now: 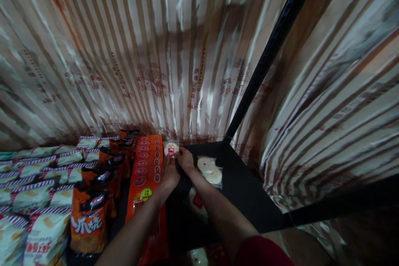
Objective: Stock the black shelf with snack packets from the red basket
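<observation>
At the back of a black shelf [237, 187], both hands are on a clear packet [171, 149] holding a round white item with a red label. My left hand [170, 173] grips its near edge, fingers pointing away from me. From the right side, my right hand [186, 159] pinches the packet's edge with its fingers closed. Two similar clear packets [210, 170] with pale round pieces lie right of my right wrist. Another packet with a red label [197, 201] is partly hidden beneath my right forearm. Close to my left hand stands a long orange-red packet row [146, 162].
Left are rows of white snack bags [40, 232] and orange-black bags [89, 220]. A striped, shiny printed sheet [174, 50] hangs behind the shelf. A black metal post [271, 54] rises at the back right corner. More packets [198, 256] show at the bottom edge.
</observation>
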The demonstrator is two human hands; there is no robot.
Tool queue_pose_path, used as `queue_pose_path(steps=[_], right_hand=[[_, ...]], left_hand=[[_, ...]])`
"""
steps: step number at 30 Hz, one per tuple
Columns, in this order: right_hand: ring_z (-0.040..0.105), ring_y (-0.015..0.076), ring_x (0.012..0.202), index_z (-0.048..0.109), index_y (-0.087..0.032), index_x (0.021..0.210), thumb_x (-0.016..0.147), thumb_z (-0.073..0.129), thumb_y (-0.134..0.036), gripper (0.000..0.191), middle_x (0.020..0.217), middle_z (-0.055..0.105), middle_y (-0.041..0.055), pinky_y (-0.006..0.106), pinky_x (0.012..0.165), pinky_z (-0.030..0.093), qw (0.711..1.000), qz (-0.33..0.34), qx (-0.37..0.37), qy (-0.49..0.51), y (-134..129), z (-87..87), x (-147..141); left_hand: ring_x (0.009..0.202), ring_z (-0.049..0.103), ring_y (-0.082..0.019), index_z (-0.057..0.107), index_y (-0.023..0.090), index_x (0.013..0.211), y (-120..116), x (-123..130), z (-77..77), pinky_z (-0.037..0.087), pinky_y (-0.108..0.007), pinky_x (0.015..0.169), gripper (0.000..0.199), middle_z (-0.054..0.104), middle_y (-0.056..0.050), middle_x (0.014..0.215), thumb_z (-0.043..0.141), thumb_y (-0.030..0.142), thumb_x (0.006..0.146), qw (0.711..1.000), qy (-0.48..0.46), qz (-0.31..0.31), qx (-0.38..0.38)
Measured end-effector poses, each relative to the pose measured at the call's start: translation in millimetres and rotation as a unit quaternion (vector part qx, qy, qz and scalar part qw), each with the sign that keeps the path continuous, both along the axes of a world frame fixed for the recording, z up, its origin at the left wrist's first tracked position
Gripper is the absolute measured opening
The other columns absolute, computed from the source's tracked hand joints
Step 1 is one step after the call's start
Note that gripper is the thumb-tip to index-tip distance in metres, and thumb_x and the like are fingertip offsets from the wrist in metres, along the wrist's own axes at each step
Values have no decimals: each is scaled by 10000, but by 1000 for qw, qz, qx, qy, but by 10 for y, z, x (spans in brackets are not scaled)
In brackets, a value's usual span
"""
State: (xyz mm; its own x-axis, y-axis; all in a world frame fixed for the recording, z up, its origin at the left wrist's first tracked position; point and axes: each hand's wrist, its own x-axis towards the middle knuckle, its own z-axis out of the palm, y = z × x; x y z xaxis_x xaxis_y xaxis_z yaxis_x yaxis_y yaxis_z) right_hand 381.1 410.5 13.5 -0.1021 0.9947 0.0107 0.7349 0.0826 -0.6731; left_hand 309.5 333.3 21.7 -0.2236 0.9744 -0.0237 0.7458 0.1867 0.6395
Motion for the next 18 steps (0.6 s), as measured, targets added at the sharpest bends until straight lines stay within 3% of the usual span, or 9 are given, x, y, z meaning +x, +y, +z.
queue_pose_path(steps=[3, 9, 18], right_hand=[[627, 166, 886, 650, -180, 1037, 799, 525, -194, 270, 986, 681, 80, 226, 765, 441, 1000, -11, 1, -8, 64, -13, -34], [622, 175, 912, 649, -185, 1046, 823, 508, -234, 269, 1015, 671, 89, 243, 787, 443, 1000, -25, -1, -15, 131, -34, -80], [624, 171, 909, 651, -221, 1023, 817, 513, -254, 250, 1031, 677, 60, 246, 771, 443, 999, -38, -4, -2, 157, -35, -106]], left_hand=[[1361, 202, -256, 429, -7, 1275, 57, -16, 18, 191, -338, 1113, 569, 300, -218, 1430, 392, -32, 708, 1000, 4, -7, 0], [1359, 211, -242, 435, 25, 1276, 143, -27, 20, 209, -326, 1108, 586, 306, -203, 1431, 398, -49, 696, 1000, 8, -1, -6], [1353, 229, -240, 387, -22, 1296, 232, -29, 23, 202, -305, 1099, 534, 283, -226, 1434, 368, 24, 765, 997, 61, -1, -47]])
